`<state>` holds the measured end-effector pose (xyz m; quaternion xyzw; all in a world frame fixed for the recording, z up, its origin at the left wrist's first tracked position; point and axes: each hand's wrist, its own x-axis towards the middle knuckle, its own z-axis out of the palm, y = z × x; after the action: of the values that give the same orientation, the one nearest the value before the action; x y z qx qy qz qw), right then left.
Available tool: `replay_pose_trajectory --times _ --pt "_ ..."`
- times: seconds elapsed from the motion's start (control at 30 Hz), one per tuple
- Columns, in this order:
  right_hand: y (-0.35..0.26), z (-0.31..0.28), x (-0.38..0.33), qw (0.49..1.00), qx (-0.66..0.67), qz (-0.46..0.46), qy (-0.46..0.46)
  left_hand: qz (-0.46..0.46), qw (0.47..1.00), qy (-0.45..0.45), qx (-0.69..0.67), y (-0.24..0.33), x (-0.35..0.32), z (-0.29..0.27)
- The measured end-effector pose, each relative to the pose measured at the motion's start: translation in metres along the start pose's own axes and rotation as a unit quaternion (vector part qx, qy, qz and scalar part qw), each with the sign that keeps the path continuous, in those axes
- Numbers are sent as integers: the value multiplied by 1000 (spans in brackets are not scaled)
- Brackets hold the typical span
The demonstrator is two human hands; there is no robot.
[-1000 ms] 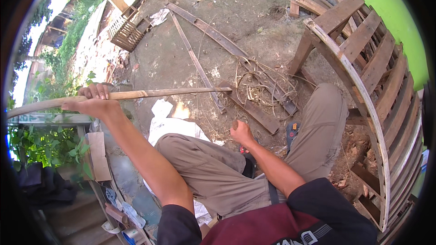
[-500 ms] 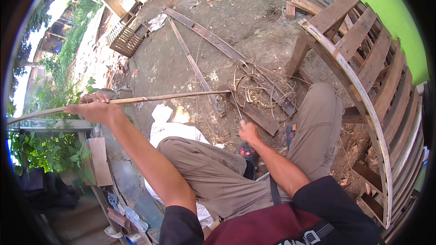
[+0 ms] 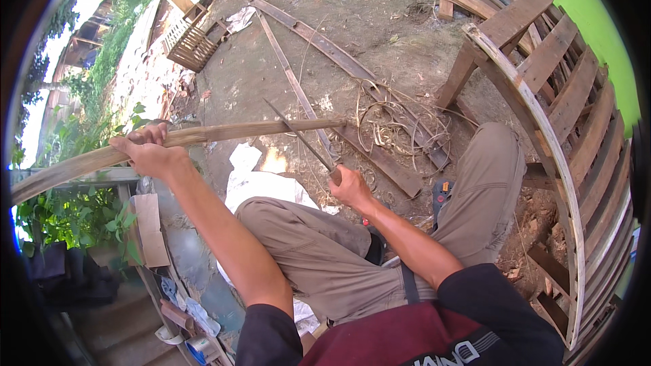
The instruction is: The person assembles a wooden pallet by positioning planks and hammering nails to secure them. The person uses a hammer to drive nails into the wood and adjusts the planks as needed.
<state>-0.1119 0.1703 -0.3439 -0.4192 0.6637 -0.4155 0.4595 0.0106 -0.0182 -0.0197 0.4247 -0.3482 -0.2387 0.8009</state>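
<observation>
The right hand (image 3: 350,186) is clenched on the handle of a knife (image 3: 303,139), blade pointing far-left and crossing the bamboo strip (image 3: 196,137). The left hand (image 3: 150,154) grips that strip, whose long axis runs left to right, tip near a tangle of shavings (image 3: 400,122). Beyond lies bare dirt ground (image 3: 380,20) outdoors, with a slatted wooden frame (image 3: 542,81) on the right.

Person seated, seen from above. Dark maroon T-shirt with black short sleeves, pale printed lettering across the chest, partly cut off at the lower edge. Khaki-olive long trousers, creased at the knees, a dark strap or belt end showing at the waist. Both forearms bare; left hand (image 3: 152,156) and right hand (image 3: 350,186) ungloved, no watch or rings visible.
</observation>
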Motion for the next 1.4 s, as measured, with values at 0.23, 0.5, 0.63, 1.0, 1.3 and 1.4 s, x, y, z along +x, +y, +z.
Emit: replay_pose_trajectory --times 0.23,0.5,0.63,1.0,1.3,1.4 --pt "-83 0 -16 995 -2 -88 -56 0 1000 -22 -7 2 -3 -24" --pt "11 -19 25 995 -66 69 -15 27 999 21 -1 9 -18 -2" --pt "-50 -11 2 998 21 -49 -17 21 1000 -2 -17 11 -30 2" --pt "3 0 10 1000 -20 -1 7 24 999 27 8 10 -27 6" --pt "50 5 11 996 -48 71 22 23 1000 0 5 10 -31 8" --pt "67 -13 19 982 -95 161 34 27 1000 -11 8 9 -28 6"
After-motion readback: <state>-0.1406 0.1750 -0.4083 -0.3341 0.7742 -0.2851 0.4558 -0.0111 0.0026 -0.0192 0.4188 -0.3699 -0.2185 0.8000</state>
